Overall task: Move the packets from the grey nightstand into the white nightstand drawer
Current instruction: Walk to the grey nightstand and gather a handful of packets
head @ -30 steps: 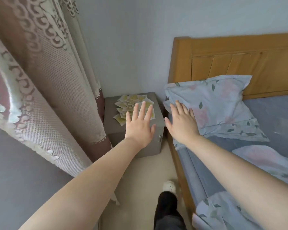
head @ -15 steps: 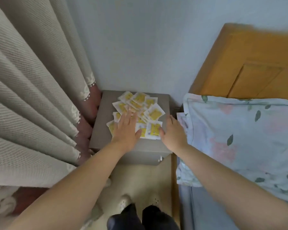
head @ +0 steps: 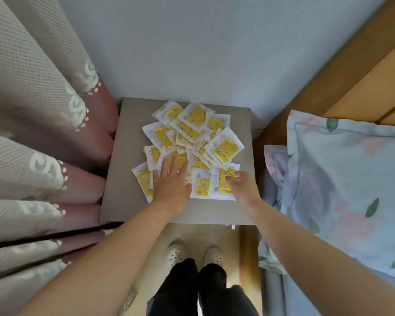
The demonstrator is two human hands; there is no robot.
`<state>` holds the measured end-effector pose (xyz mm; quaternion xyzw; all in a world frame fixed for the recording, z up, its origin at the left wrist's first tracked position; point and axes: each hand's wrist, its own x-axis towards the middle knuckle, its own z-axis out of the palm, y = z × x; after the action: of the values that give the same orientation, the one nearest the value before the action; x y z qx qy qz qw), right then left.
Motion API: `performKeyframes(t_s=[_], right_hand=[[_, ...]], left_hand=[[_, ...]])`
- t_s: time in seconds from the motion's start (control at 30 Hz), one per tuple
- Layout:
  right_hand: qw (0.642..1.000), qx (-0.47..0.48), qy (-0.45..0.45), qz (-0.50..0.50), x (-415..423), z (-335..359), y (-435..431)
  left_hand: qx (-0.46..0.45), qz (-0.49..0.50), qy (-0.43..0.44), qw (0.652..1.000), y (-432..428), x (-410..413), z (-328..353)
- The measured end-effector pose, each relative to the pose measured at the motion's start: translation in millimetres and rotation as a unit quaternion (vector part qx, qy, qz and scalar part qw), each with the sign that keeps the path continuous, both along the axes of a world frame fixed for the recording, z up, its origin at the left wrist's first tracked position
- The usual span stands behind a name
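Several white packets with yellow centres (head: 192,142) lie in a loose overlapping pile on the grey nightstand (head: 128,156), which stands in the corner. My left hand (head: 171,181) lies flat on the near left packets with its fingers straight and spread. My right hand (head: 240,185) is at the near right of the pile. Its fingers curl onto the front right packet (head: 224,185); its thumb is hidden. The white nightstand is not in view.
A beige and pink curtain (head: 43,144) hangs close against the nightstand's left side. On the right are a wooden headboard (head: 351,83) and a floral pillow (head: 342,179) on the bed. My feet in white shoes (head: 194,252) stand on the floor right in front.
The view has come closer and now looks straight down at the nightstand. Both hands have moved further onto the pile; my right hand's fingers now curl on the front right packet.
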<state>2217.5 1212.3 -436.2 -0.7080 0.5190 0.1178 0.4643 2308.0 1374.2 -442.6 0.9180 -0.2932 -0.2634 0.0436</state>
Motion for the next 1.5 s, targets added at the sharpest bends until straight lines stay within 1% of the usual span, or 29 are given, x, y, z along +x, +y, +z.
performKeyframes(t_s=[0.1, 0.13, 0.17, 0.27, 0.3, 0.4, 0.47, 0.5, 0.6, 0.63, 0.7, 0.73, 0.8, 0.83, 0.93, 1.0, 1.07, 1.1, 1.13, 1.17, 1.23, 1.4, 1.5], right_hand=[[0.995, 0.049, 0.005, -0.084, 24.7, -21.8, -14.2], [0.994, 0.054, 0.014, -0.096, 33.0, -28.6, -18.8], [0.995, 0.044, 0.032, -0.088, 41.2, -34.9, -23.7], [0.995, 0.001, 0.089, -0.055, 63.4, -47.8, -37.0], [0.994, -0.012, 0.093, -0.062, 70.5, -52.8, -41.8], [0.987, -0.012, 0.084, -0.14, 91.2, -62.8, -48.7], [0.985, -0.022, 0.082, -0.153, 104.6, -67.9, -50.7], [0.986, -0.026, 0.098, -0.136, 110.0, -68.3, -50.4], [0.978, -0.061, 0.193, -0.044, 121.6, -61.6, -51.2], [0.976, -0.06, 0.208, -0.007, 124.6, -61.0, -51.6], [0.977, -0.033, 0.206, 0.05, 130.6, -57.0, -52.6], [0.971, -0.035, 0.224, 0.081, 132.6, -51.6, -51.6], [0.959, -0.047, 0.263, 0.093, 136.1, -42.1, -50.8], [0.959, -0.045, 0.267, 0.087, 136.3, -39.0, -51.0], [0.962, -0.063, 0.24, 0.11, 131.1, -39.1, -57.0], [0.974, -0.079, 0.195, 0.084, 126.9, -39.5, -57.8], [0.982, -0.063, 0.167, 0.052, 120.1, -37.0, -57.6], [0.988, -0.039, 0.147, 0.017, 118.7, -39.3, -58.8], [0.992, -0.007, 0.128, 0.006, 118.2, -40.9, -58.6], [0.993, 0.007, 0.122, 0.002, 118.0, -42.5, -58.5], [0.989, 0.012, 0.148, -0.014, 119.3, -44.2, -57.1], [0.988, 0.039, 0.135, -0.06, 125.9, -55.6, -53.6], [0.989, 0.033, 0.115, -0.084, 125.7, -55.6, -52.0]], left_hand=[[-0.012, -0.001, -0.052, 0.999, -7.8, 18.7, -23.1], [-0.017, -0.006, -0.074, 0.997, -11.1, 25.3, -31.9], [-0.018, -0.01, -0.09, 0.996, -14.5, 31.3, -41.0], [-0.008, -0.013, -0.082, 0.997, -21.6, 40.3, -68.5], [-0.007, -0.015, -0.082, 0.997, -21.7, 40.3, -77.1], [-0.026, -0.012, -0.096, 0.995, -19.5, 41.0, -91.8], [-0.034, -0.013, -0.095, 0.995, -18.3, 43.8, -94.3], [-0.033, -0.016, -0.095, 0.995, -18.1, 45.2, -94.8], [-0.031, -0.018, -0.098, 0.995, -18.2, 49.6, -94.5], [-0.029, -0.018, -0.095, 0.995, -18.3, 50.0, -94.6], [-0.026, -0.016, -0.094, 0.995, -18.2, 50.1, -94.3], [-0.024, -0.016, -0.094, 0.995, -18.4, 50.5, -93.2], [-0.015, -0.02, -0.088, 0.996, -18.9, 50.7, -91.8], [-0.012, -0.019, -0.087, 0.996, -19.4, 50.6, -90.9], [0.003, -0.019, -0.084, 0.996, -21.6, 50.3, -87.8], [0.013, -0.021, -0.078, 0.997, -22.9, 50.8, -86.0], [0.025, -0.029, -0.073, 0.997, -24.5, 50.1, -82.4], [0.029, -0.032, -0.071, 0.997, -25.0, 49.1, -80.7], [0.032, -0.034, -0.07, 0.996, -25.1, 47.7, -79.6], [0.034, -0.035, -0.069, 0.996, -25.1, 46.3, -78.8], [0.032, -0.033, -0.066, 0.997, -24.9, 43.6, -78.3], [0.035, -0.024, -0.066, 0.997, -23.6, 41.3, -83.0], [0.036, -0.021, -0.07, 0.997, -22.9, 40.8, -84.8]])
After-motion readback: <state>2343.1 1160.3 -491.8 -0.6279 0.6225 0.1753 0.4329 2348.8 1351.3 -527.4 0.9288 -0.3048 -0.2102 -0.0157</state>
